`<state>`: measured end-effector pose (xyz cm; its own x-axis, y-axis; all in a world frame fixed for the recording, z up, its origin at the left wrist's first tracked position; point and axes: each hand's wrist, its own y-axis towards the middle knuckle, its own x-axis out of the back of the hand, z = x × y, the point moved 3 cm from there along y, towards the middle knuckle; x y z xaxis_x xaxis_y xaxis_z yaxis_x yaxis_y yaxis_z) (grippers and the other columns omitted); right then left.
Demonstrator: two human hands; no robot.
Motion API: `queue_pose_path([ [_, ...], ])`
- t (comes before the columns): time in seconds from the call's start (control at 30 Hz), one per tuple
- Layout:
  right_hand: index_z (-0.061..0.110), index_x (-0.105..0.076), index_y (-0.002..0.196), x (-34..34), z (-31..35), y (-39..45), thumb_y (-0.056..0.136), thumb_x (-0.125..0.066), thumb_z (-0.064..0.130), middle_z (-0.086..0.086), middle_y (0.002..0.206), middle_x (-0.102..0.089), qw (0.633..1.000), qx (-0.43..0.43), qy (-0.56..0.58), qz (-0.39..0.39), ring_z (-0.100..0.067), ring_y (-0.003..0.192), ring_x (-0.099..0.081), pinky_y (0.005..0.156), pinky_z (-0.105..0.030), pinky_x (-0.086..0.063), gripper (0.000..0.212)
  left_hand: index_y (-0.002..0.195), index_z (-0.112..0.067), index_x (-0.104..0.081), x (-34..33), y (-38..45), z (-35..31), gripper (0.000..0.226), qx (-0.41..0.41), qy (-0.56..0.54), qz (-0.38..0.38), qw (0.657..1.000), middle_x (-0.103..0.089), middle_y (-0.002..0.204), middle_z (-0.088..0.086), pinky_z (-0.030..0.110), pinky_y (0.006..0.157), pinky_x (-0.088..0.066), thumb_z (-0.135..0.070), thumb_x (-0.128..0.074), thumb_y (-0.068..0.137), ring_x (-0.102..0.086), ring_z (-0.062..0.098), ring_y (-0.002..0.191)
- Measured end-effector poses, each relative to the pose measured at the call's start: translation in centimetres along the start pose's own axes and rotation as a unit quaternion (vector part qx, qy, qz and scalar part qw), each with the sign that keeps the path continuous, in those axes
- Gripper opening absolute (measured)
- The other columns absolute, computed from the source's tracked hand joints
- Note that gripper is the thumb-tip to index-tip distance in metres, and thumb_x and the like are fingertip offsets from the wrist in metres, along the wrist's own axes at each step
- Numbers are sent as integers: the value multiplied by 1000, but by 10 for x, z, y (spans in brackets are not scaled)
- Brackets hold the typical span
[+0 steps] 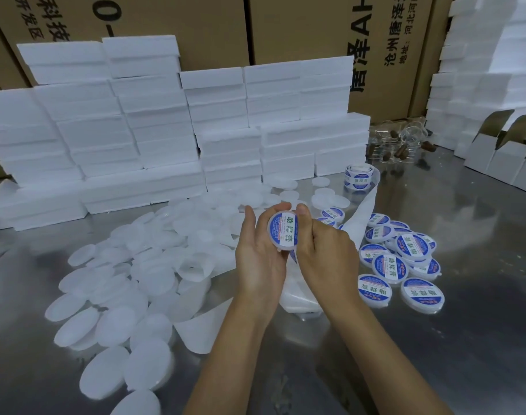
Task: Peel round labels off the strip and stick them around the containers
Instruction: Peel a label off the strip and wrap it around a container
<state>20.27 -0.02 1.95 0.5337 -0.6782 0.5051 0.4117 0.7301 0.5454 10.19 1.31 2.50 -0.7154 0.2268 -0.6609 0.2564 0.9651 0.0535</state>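
Head view, held container: one round container (282, 235) is held above the middle of the tabletop (435, 354), its labelled face tilted toward the camera.
Left hand: the left hand (258, 259) cups the container from the left and below, fingers curled round its rim.
Right hand: the right hand (324, 256) closes on the container's right edge, thumb at the top of the rim; both hands are together on the one item.
Label: the round label (284, 236) already covers the face; its text runs top to bottom.
Label strip: the white backing strip (362, 211) trails from under the hands toward the roll (359, 176) near the far edge, right of centre.
Labelled stock: finished containers (405, 259) lie right of the hands.
Unlabelled stock: blank containers (121, 280) spread across the left half.
Key relation: the finished pile lies just beside the right hand, the nearer one for set-down, judging by position; the blank supply lies on the left hand's side.
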Motion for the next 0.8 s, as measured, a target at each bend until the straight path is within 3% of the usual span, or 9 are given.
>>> queue_pose_path([
  [0.1,23,-36,51,3,3,-3,89,-31,75,10,43,-38,996,13,-82,-13,-6,44,-39,47,-23,-20,65,125,-1,-57,-3,-1,1,63,-13,64,6,998,-64,127,27,47,115,-38,-51,-26,103,-57,40,125],
  [0.17,25,-33,49,3,2,-4,87,-35,79,10,41,-36,996,14,-85,-25,-3,42,-35,47,-22,-15,66,121,-2,-59,-5,-1,1,60,-22,94,7,995,-66,124,27,50,115,-38,-49,-25,104,-59,41,124],
  [0.33,22,-40,46,2,-9,0,93,-28,69,7,40,-43,999,1,31,13,-10,44,-45,48,-26,-25,67,111,-6,-66,-8,-2,2,51,-40,143,17,989,-72,116,21,40,104,-48,-40,-29,104,-67,31,114],
  [0.43,20,-40,46,2,-16,3,98,-32,61,6,41,-43,997,-23,62,44,-11,46,-45,50,-27,-28,66,119,-8,-66,-10,-1,6,51,-27,178,2,984,-71,120,17,38,102,-50,-43,-35,100,-67,27,114],
  [0.6,14,-46,54,16,-51,17,104,-29,49,-5,60,-54,975,-171,135,37,-25,64,-50,62,-34,-35,64,118,-18,-62,5,4,3,26,-26,257,-55,964,-74,112,9,37,92,-53,-30,-43,105,-68,24,104],
  [0.7,11,-57,69,27,-78,24,106,-29,46,-6,69,-55,909,-333,251,-3,-18,58,-46,54,-30,-34,58,119,-14,-63,16,7,-3,24,-33,250,-102,962,-76,104,11,33,80,-55,-26,-48,103,-70,24,95],
  [0.8,12,-65,88,31,-90,24,107,-28,42,-3,67,-49,863,-397,311,-13,-14,51,-41,44,-27,-31,52,106,-16,-67,24,9,-5,18,-35,264,-129,955,-78,85,2,28,70,-56,-20,-50,102,-71,22,82],
])
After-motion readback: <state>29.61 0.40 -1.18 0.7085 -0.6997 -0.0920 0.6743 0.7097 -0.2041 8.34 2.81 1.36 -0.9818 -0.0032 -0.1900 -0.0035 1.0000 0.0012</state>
